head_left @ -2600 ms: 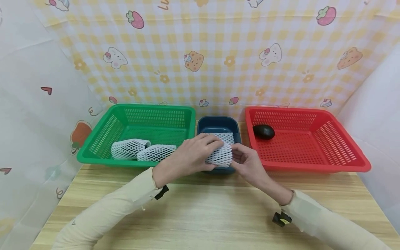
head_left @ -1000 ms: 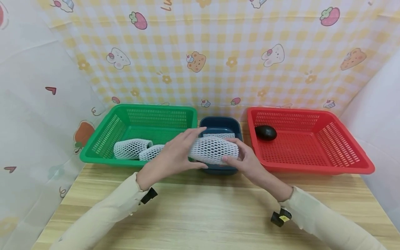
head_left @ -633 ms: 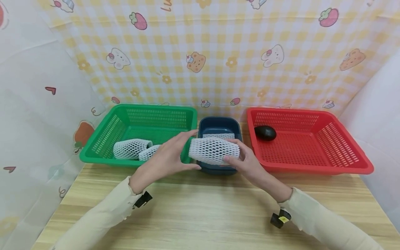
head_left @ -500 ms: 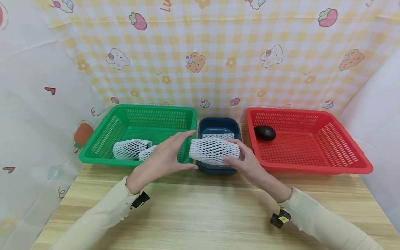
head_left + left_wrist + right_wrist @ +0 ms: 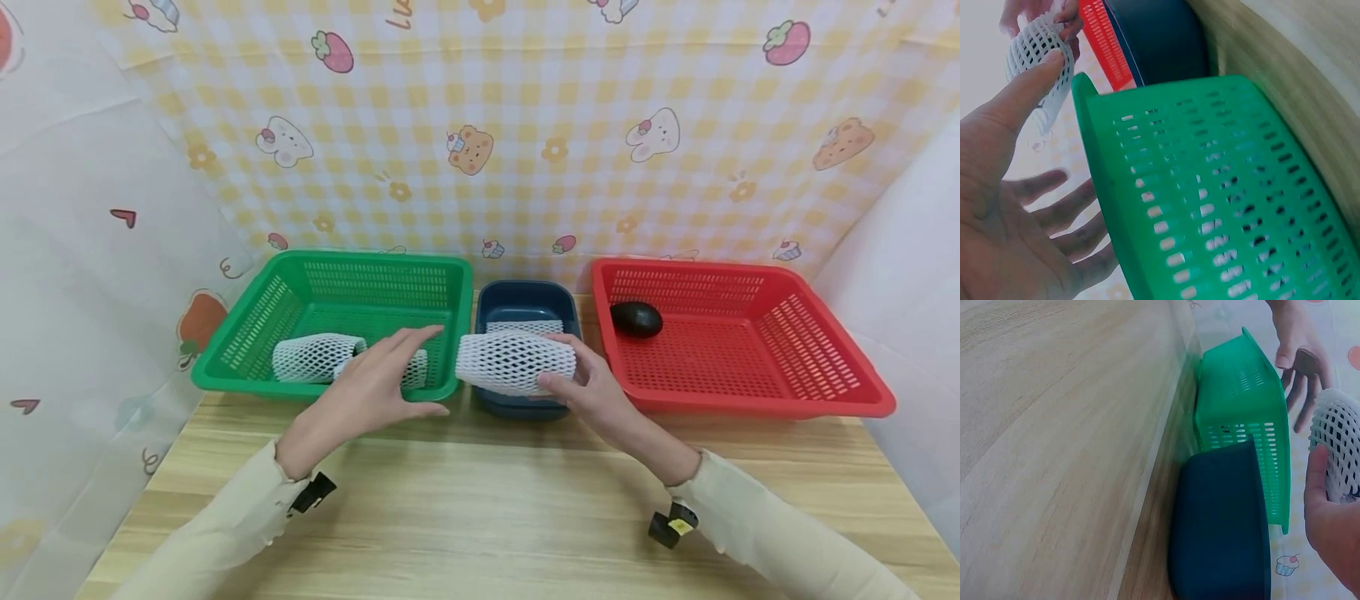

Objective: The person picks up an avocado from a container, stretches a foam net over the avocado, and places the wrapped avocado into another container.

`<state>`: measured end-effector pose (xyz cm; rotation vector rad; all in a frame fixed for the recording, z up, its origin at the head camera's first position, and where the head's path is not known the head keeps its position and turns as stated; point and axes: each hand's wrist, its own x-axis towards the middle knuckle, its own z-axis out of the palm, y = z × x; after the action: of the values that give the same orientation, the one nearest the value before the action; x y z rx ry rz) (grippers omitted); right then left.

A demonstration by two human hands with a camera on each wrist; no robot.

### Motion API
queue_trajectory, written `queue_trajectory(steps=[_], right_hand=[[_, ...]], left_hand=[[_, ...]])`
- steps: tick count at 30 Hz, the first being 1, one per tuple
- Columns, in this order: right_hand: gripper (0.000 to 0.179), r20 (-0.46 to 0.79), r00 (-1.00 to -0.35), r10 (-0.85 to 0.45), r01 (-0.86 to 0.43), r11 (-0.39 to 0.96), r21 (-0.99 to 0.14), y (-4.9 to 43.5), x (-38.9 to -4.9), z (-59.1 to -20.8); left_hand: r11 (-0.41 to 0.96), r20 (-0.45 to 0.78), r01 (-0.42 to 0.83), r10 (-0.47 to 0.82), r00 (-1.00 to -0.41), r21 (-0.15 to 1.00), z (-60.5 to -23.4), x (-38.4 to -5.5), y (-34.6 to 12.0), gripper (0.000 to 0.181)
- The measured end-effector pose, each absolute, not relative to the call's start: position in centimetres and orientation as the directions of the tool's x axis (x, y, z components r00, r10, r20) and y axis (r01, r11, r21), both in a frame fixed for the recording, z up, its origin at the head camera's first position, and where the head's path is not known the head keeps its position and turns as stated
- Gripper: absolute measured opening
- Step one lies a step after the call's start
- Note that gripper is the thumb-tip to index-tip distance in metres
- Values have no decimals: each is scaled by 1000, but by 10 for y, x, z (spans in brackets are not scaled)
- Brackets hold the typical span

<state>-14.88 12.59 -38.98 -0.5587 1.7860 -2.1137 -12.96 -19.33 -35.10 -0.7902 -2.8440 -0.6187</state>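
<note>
My right hand (image 5: 596, 392) holds a white foam net sleeve (image 5: 504, 360) by its right end, thumb in front, above the dark blue bin (image 5: 525, 292). Dark patches show through the sleeve's mesh. To its left, my left hand (image 5: 358, 404) is apart from the sleeve, thumb and fingers spread around an unfilled gap. It overlaps the front right of the green basket (image 5: 375, 279) in the head view. Inside that basket lie two white net sleeves, one at the left (image 5: 315, 358) and another sleeve (image 5: 415, 370) partly hidden behind my left hand.
More white foam netting (image 5: 525, 327) lies in the blue bin. At the right stands a red basket (image 5: 735, 358), a dark avocado-shaped fruit (image 5: 637, 320) in its left corner. The wooden table (image 5: 487, 508) runs in front; a checked cloth (image 5: 555, 100) hangs behind.
My left hand has let go of the net sleeve and moved left and toward me, over the green basket's front. The right hand keeps hold of the sleeve, nearly still.
</note>
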Motion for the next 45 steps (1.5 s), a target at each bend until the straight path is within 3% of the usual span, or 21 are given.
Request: queue_trajectory(steps=[8,12,18,28,32,37,45], right_hand=[[56,92,-871,-483,5,-197,-980,122,-148,-391],[57,95,-862,-498,3,-191,-982,118,-147,-391],[59,118,-838,-533,-15,-193,-981,115,-148,-392],[51,165,-839,-519,-123,-114,-986,142,-152,-383],[45,190,-855,-483,-219,3,-976,164,-158,-373],[40,211,-872,-442,-349,259,-900,194,-163,-362],[45,162,-894,-417,-390,550,-738,218,-163,-360]], left_hand=[[705,338,638,546,-767,311,-341,-135,-158,113],[667,344,696,609,-715,265,-339,-141,-136,105],[660,334,702,621,-710,267,-338,-143,-127,80],[663,361,709,617,-700,240,-335,-149,-138,79],[686,362,689,597,-716,233,-333,-153,-149,78],[710,347,666,580,-737,227,-329,-158,-166,76],[766,290,589,521,-803,257,-320,-168,-199,74]])
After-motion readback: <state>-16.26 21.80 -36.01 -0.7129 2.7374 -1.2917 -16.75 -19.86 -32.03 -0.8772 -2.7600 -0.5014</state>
